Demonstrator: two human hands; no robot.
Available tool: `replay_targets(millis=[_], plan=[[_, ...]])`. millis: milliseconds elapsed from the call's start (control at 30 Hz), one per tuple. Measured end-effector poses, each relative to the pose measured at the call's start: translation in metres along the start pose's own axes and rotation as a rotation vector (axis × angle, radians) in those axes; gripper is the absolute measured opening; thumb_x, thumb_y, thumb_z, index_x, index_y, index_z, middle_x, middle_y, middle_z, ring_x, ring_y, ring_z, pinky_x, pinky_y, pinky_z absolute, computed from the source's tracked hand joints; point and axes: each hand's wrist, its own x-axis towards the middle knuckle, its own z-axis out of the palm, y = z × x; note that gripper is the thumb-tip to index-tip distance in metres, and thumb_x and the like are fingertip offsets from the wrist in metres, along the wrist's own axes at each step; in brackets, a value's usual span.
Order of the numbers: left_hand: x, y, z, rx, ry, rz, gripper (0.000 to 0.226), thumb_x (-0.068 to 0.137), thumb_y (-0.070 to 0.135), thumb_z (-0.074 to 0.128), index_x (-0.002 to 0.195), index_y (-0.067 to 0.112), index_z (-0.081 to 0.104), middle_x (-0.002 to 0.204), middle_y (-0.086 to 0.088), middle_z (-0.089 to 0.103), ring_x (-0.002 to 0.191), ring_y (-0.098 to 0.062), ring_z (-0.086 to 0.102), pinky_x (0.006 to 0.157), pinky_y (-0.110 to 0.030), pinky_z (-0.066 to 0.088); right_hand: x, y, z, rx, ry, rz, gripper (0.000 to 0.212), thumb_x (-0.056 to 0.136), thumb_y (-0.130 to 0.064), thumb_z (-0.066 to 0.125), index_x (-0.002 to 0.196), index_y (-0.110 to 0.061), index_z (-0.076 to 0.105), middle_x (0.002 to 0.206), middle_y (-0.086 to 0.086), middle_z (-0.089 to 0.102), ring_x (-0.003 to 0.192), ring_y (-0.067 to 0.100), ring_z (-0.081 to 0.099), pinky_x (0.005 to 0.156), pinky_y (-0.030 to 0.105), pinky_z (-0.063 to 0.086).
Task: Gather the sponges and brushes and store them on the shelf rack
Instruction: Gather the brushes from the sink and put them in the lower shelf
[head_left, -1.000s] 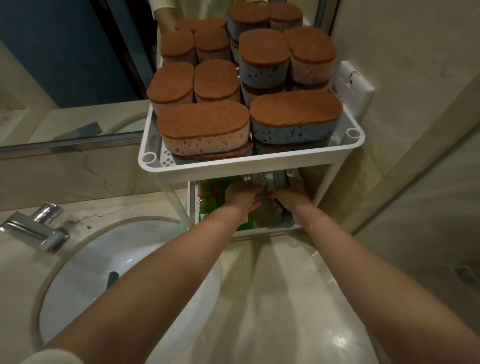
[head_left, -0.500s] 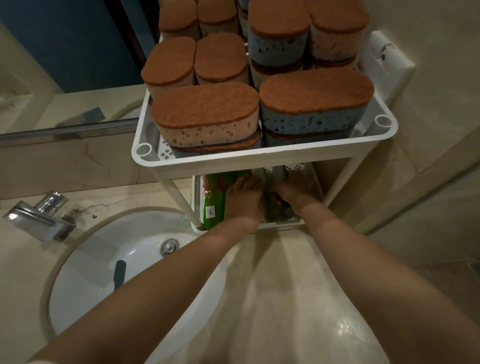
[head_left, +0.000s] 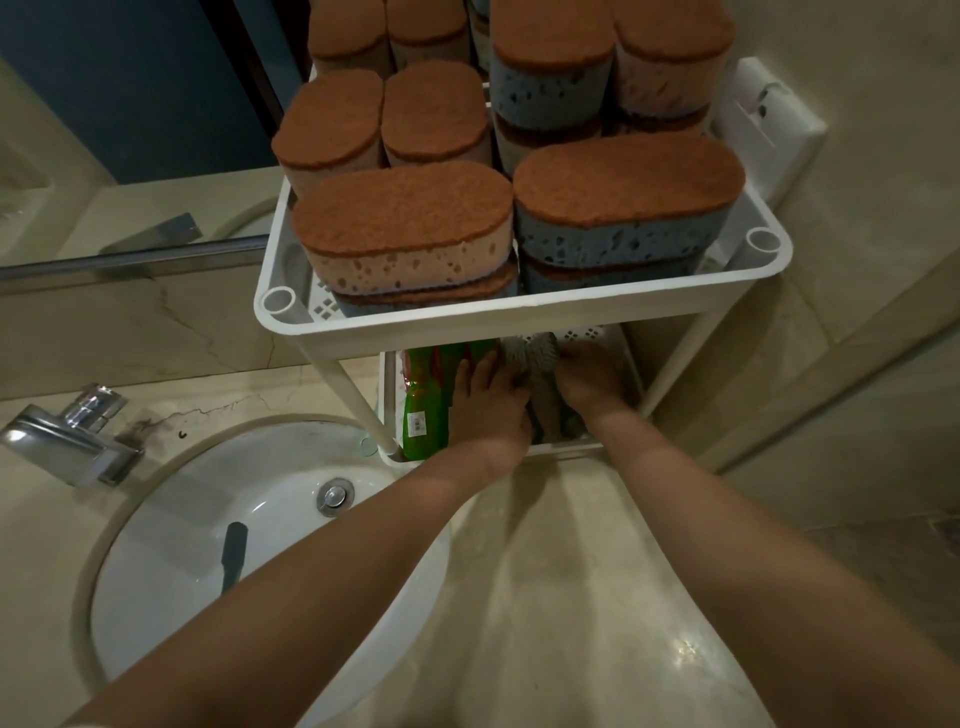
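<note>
Stacked sponges (head_left: 405, 218) pack the shelf rack's upper tray (head_left: 519, 325) rim to rim. It roofs the lower tray (head_left: 563, 448), reachable only from the front edge between the white legs (head_left: 353, 395); green packets (head_left: 423, 410), the left hand (head_left: 488, 400) and right hand (head_left: 589, 382) fill most of it. The bench (head_left: 571, 597) before the rack gives open room; the sink (head_left: 171, 545) sits left.

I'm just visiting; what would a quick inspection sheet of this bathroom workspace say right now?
Surface: pale marble counter, glossy, with a round sink set in it.
Job's things: brown-topped sponges stacked on the white rack top tier; bristly brush on the lower tier beside green packs.
Clutter: dark handle-like object lying in the sink.
Hands: left hand flat on the lower tier's contents, beside the brush; right hand at the brush, grip hidden.
Cables: nothing seen.
Surroundings: mirror behind, chrome faucet, white wall box.
</note>
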Motion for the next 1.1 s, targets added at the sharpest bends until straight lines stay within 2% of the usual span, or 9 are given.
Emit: replay_targets(millis=[133, 267, 367, 433, 500, 633, 700, 833, 1100], plan=[[-0.001, 0.0, 0.0, -0.014, 0.0, 0.007, 0.043, 0.094, 0.027, 0.045, 0.137, 0.027, 0.051, 0.155, -0.003, 0.032, 0.148, -0.028, 0.008, 0.12, -0.048, -0.005, 0.0, -0.002, 0.003, -0.009, 0.008, 0.005, 0.024, 0.093, -0.016, 0.048, 0.093, -0.027, 0.07, 0.102, -0.001, 0.071, 0.081, 0.013, 0.059, 0.069, 0.026, 0.043], [-0.002, -0.002, -0.004, -0.041, 0.007, 0.013, 0.041, 0.094, 0.026, 0.045, 0.134, 0.025, 0.054, 0.154, -0.003, 0.033, 0.148, -0.027, 0.007, 0.119, -0.046, -0.007, -0.003, -0.005, 0.003, -0.081, 0.012, -0.001, 0.028, 0.09, -0.008, 0.048, 0.104, -0.022, 0.068, 0.111, 0.002, 0.067, 0.085, 0.015, 0.055, 0.063, 0.02, 0.038], [-0.01, -0.004, -0.008, -0.125, 0.04, 0.042, 0.043, 0.093, 0.022, 0.046, 0.134, 0.023, 0.054, 0.152, -0.005, 0.037, 0.148, -0.027, 0.01, 0.12, -0.043, -0.003, -0.013, -0.006, 0.0, -0.108, 0.041, -0.039, 0.026, 0.09, -0.01, 0.048, 0.107, -0.014, 0.066, 0.118, 0.006, 0.065, 0.099, 0.021, 0.059, 0.074, 0.021, 0.036], [-0.021, -0.007, -0.009, -0.21, 0.083, 0.065, 0.044, 0.093, 0.017, 0.047, 0.136, 0.021, 0.054, 0.151, -0.005, 0.04, 0.147, -0.026, 0.014, 0.122, -0.039, 0.003, -0.028, -0.008, -0.001, -0.094, 0.107, -0.083, 0.025, 0.091, -0.01, 0.047, 0.107, -0.014, 0.065, 0.118, 0.006, 0.065, 0.1, 0.02, 0.058, 0.076, 0.021, 0.033], [-0.035, -0.009, -0.008, -0.323, 0.117, 0.073, 0.045, 0.093, 0.012, 0.046, 0.137, 0.02, 0.053, 0.15, -0.002, 0.041, 0.146, -0.023, 0.018, 0.121, -0.034, 0.013, -0.048, -0.009, 0.001, 0.02, 0.189, -0.151, 0.026, 0.09, -0.009, 0.049, 0.111, -0.013, 0.064, 0.114, 0.007, 0.065, 0.104, 0.024, 0.059, 0.076, 0.02, 0.033], [-0.069, -0.013, -0.008, -0.484, 0.18, 0.028, 0.045, 0.092, 0.005, 0.047, 0.13, 0.026, 0.06, 0.143, 0.008, 0.05, 0.141, -0.011, 0.031, 0.11, -0.024, 0.029, -0.094, -0.008, 0.009, 0.317, 0.274, -0.265, 0.019, 0.087, -0.004, 0.054, 0.094, -0.017, 0.067, 0.09, -0.002, 0.065, 0.089, 0.021, 0.062, 0.072, 0.023, 0.041], [-0.089, -0.018, -0.007, -0.561, 0.245, 0.015, 0.043, 0.092, 0.006, 0.047, 0.124, 0.029, 0.063, 0.135, 0.009, 0.057, 0.131, -0.009, 0.044, 0.103, -0.02, 0.034, -0.114, -0.005, 0.017, 0.329, 0.235, -0.267, 0.019, 0.088, -0.007, 0.055, 0.091, -0.022, 0.065, 0.088, -0.005, 0.066, 0.086, 0.015, 0.062, 0.074, 0.024, 0.046], [-0.13, -0.037, -0.004, -0.644, 0.331, -0.066, 0.036, 0.091, 0.007, 0.049, 0.112, 0.031, 0.065, 0.117, 0.012, 0.061, 0.104, -0.004, 0.056, 0.086, -0.016, 0.046, -0.149, -0.001, 0.04, 0.335, 0.146, -0.271, 0.021, 0.088, -0.01, 0.057, 0.087, -0.03, 0.062, 0.087, -0.011, 0.065, 0.083, 0.004, 0.06, 0.065, 0.01, 0.042], [-0.203, -0.101, 0.018, -0.756, 0.369, -0.34, 0.038, 0.087, 0.005, 0.048, 0.093, 0.04, 0.062, 0.099, 0.023, 0.063, 0.094, 0.008, 0.059, 0.076, -0.015, 0.049, -0.186, -0.013, 0.11, 0.265, -0.062, -0.298, 0.02, 0.089, -0.011, 0.058, 0.087, -0.03, 0.065, 0.083, -0.01, 0.067, 0.08, 0.008, 0.063, 0.072, 0.022, 0.05]])
